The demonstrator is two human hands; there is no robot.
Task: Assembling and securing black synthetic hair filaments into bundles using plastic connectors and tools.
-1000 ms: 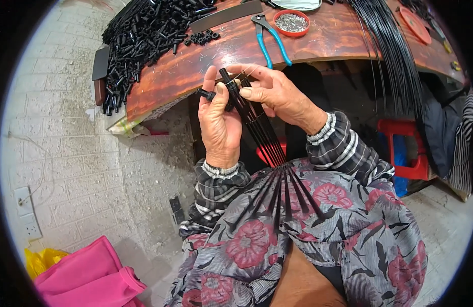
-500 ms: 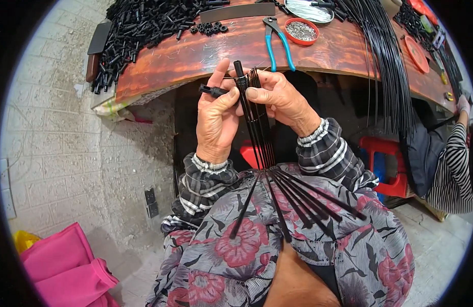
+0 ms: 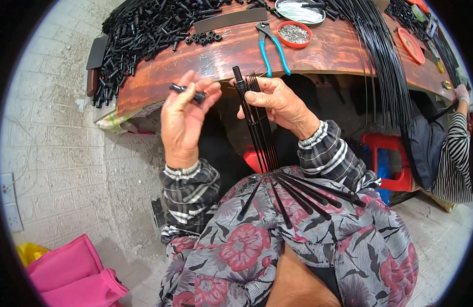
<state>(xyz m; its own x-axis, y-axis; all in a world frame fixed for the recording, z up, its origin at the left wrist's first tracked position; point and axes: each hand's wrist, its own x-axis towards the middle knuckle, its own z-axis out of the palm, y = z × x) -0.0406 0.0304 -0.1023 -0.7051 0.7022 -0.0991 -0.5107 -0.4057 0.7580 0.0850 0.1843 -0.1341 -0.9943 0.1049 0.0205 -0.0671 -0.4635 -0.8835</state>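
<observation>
My right hand [image 3: 280, 105] is closed around a bundle of thin black umbrella ribs [image 3: 257, 125], gripping it near the top. A short black tube [image 3: 236, 74] with a ribbed collar stands upright at the head of the bundle. The ribs run down to my lap, where their thicker ends [image 3: 303, 199] fan out over my flowered clothing. Off to the left, apart from the bundle, my left hand [image 3: 180, 120] pinches a short black plastic tube piece [image 3: 195, 95] between thumb and fingers. Fine wire shows at the collar; its exact path is too small to follow.
On the wooden table [image 3: 216, 59] lie a heap of black plastic parts [image 3: 149, 43], blue-handled pliers [image 3: 281, 55] and a red dish [image 3: 297, 46] of small metal bits. Long black rods [image 3: 387, 77] hang over its edge. A red stool [image 3: 397, 179] and a co-worker's gloved hand [image 3: 461, 93] are at right.
My left hand has moved left, away from the collar and the rib bundle, taking the small black tube piece with it. My right hand keeps its hold on the ribs.
</observation>
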